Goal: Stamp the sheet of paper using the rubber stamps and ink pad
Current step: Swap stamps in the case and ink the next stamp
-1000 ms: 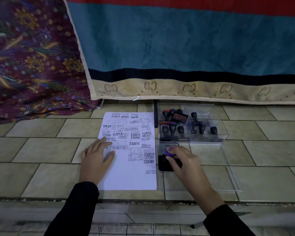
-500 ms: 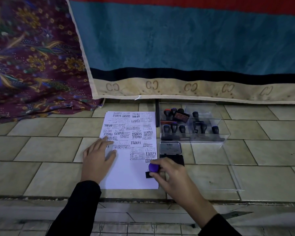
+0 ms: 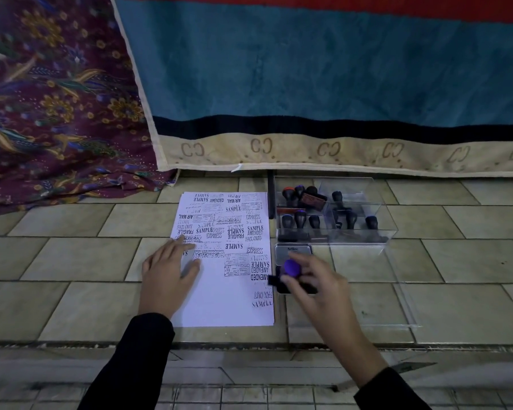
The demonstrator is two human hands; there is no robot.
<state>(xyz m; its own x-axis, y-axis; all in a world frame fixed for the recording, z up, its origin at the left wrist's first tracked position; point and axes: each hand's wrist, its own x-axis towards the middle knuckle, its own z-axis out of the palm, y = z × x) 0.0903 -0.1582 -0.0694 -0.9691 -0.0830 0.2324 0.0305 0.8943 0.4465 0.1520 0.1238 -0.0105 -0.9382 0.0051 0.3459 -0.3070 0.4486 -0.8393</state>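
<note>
Tiled flooring (image 3: pixel 71 261) is stretching under everything. On it the sheet of paper (image 3: pixel 224 291) is lying beneath the left hand (image 3: pixel 168 276), whose flat, spread fingers are pressing its left edge. The right hand (image 3: pixel 314 287) is pinching a purple-topped rubber stamp (image 3: pixel 291 267), blurred, where the sheet's right edge is meeting the open ink pad (image 3: pixel 293 250); whether it is touching cannot be told. Just beyond the right hand a clear box (image 3: pixel 388 229) is holding spare stamps (image 3: pixel 299 220). Beyond both hands a striped towel (image 3: pixel 338 84) and a floral cloth (image 3: pixel 57 99) are hanging.
</note>
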